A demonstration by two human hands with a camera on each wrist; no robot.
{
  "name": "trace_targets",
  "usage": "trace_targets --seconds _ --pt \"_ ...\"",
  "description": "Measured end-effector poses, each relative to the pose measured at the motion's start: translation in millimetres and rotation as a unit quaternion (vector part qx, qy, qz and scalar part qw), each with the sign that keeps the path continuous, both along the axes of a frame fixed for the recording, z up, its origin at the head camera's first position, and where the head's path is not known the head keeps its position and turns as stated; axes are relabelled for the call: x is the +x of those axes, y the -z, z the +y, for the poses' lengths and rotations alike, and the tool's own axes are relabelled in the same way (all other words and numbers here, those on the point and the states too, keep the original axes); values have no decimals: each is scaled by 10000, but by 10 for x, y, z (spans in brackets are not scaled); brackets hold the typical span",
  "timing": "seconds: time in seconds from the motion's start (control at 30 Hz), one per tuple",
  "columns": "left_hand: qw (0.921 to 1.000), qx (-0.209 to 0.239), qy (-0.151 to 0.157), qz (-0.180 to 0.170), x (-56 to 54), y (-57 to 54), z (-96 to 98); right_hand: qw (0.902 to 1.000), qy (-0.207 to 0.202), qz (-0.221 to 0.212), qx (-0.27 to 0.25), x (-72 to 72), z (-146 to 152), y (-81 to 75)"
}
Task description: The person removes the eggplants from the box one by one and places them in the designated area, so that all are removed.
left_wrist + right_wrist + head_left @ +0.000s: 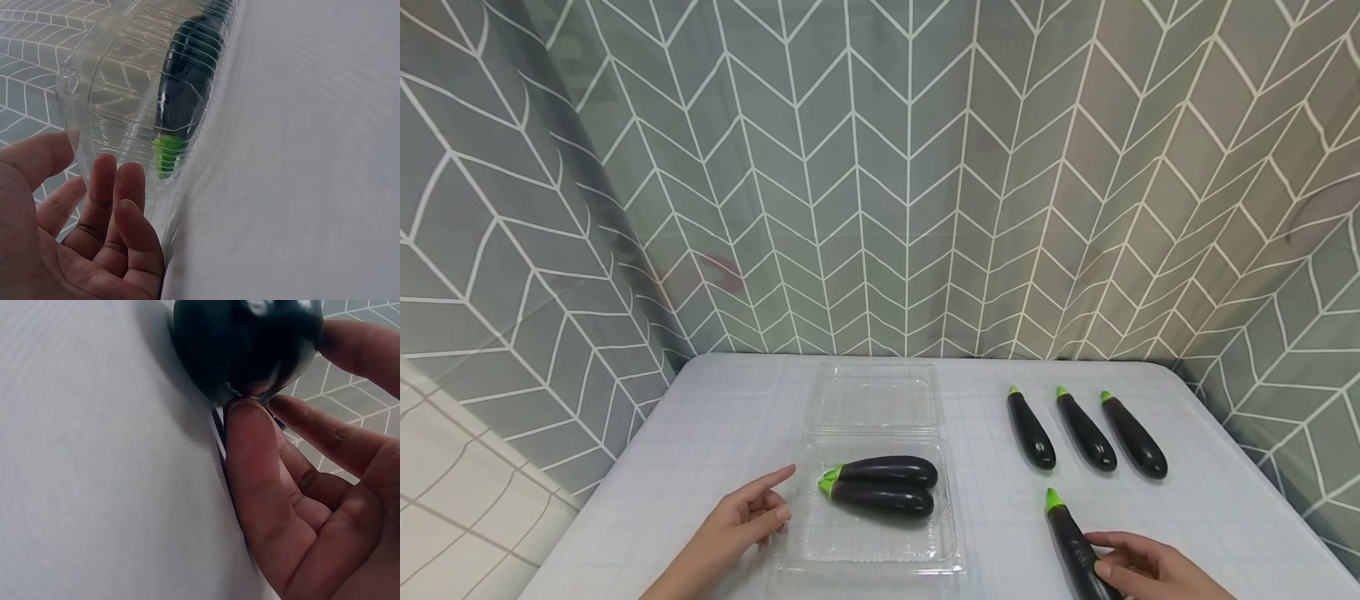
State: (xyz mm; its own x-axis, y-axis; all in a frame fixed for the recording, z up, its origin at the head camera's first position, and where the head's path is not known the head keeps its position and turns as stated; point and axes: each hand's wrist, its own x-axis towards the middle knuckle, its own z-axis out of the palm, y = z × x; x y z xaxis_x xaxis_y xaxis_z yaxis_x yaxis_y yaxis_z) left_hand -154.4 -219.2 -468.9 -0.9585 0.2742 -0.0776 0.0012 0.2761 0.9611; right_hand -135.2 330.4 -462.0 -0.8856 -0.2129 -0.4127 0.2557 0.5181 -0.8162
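Note:
Two dark eggplants (883, 485) with green stem ends lie side by side in the base of a clear plastic clamshell box (842, 546), its lid folded back. My left hand (741, 521) is at the box's left edge, forefinger extended and the other fingers loosely bent, holding nothing. In the left wrist view, the fingers are close to the clear wall, with one eggplant (181, 87) visible through it. My right hand (1146, 567) holds another eggplant (1071, 546) between thumb and fingers, at the table's front right. The right wrist view shows its dark rounded end (250, 344) close up.
Three more eggplants (1086, 432) lie in a slanted row at the back right of the white table (722, 417). Behind the box base lies its open lid (876, 396). Grey curtains (880, 208) with a white chevron pattern surround the back and sides.

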Motion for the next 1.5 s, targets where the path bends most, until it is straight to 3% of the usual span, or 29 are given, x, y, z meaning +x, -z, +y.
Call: trace_targets --seconds 0.33,0.67,0.97,1.17,1.33,1.5 --pt "10000 93 33 12 -1 8 -14 9999 -41 -23 -151 -9 85 12" --pt "10000 65 17 53 -3 7 -23 9994 210 -203 -210 4 79 3" --pt "9999 104 -20 -88 4 -1 -15 9996 242 -101 62 9 70 -33" --pt "9997 219 -20 -124 4 -5 -6 9998 89 198 54 -18 116 -277" --pt "9997 195 -38 -115 2 -12 -3 9929 -483 1051 296 -46 94 -557" --pt "9998 193 -19 -90 -2 2 -9 9855 -405 1563 528 -118 -153 -822"
